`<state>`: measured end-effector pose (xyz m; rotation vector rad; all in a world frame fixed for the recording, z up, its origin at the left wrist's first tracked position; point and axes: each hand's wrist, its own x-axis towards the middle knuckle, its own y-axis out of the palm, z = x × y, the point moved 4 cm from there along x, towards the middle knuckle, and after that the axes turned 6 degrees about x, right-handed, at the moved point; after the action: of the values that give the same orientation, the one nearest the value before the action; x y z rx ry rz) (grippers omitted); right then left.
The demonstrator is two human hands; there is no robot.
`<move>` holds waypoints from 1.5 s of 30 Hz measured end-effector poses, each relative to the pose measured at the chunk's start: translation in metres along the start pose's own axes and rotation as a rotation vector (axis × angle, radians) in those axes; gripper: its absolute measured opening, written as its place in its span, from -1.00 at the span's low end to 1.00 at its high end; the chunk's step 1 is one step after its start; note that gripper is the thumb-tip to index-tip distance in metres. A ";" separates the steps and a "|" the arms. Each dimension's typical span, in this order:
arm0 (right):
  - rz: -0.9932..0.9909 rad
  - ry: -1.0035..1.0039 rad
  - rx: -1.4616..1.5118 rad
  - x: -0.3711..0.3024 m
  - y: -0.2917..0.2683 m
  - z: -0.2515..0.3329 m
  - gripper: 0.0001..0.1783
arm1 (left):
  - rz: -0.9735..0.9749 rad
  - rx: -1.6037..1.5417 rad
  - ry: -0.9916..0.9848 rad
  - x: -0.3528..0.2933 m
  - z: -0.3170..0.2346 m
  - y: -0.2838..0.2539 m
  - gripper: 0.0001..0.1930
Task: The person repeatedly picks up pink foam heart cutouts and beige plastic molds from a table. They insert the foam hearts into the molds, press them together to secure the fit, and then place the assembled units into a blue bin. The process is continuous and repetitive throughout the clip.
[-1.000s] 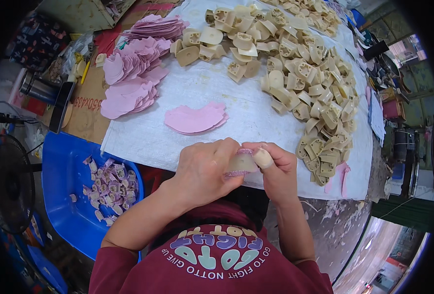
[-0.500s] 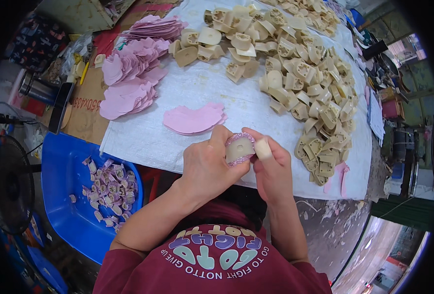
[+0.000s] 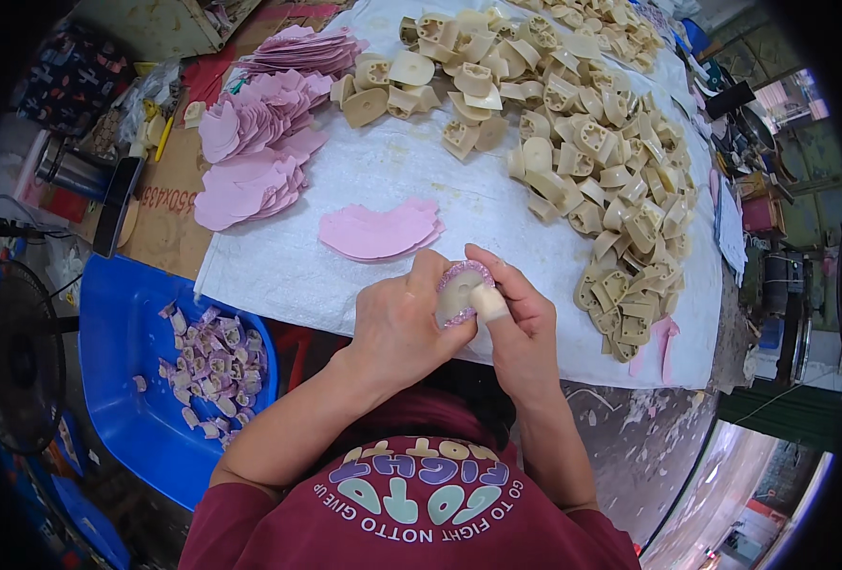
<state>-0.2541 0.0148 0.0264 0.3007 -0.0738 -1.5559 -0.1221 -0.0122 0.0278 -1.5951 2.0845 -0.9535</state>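
1. From my remote post I watch two bare hands working at the near edge of a white cloth [image 3: 483, 195].
2. Left hand [image 3: 394, 318]: fingers curled around a cream piece with glittery purple edging [image 3: 453, 293], gripping its left side.
3. Right hand [image 3: 518, 328]: grasping the same piece; thumb, in a pale wrap [image 3: 489, 302], presses on its face, forefinger at the upper edge. I cannot tell how the other fingertips sit.
4. Just beyond the hands: a few pink cut sheets [image 3: 380, 230], lying flat.
5. Far left on the cloth: heaped pink stacks [image 3: 255, 123].
6. Right side: a broad pile of beige moulded pieces [image 3: 592, 142].
7. Lower left: a blue tub [image 3: 122, 366] holding purple-edged pieces [image 3: 217, 370].
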 end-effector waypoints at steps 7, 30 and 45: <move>0.085 -0.002 0.017 0.011 0.012 -0.019 -0.47 | -0.089 0.044 0.035 -0.008 0.010 -0.007 -0.55; 0.103 -0.613 -0.744 0.073 0.031 -0.042 -0.82 | -0.149 0.080 0.113 0.008 0.092 -0.034 -0.43; 0.038 -0.824 -0.839 0.034 0.001 0.008 -0.70 | 0.070 -1.270 -0.472 0.005 0.053 0.001 -0.68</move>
<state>-0.2546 -0.0196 0.0299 -0.9994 -0.0597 -1.4486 -0.0908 -0.0323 -0.0101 -1.8810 2.3935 0.9523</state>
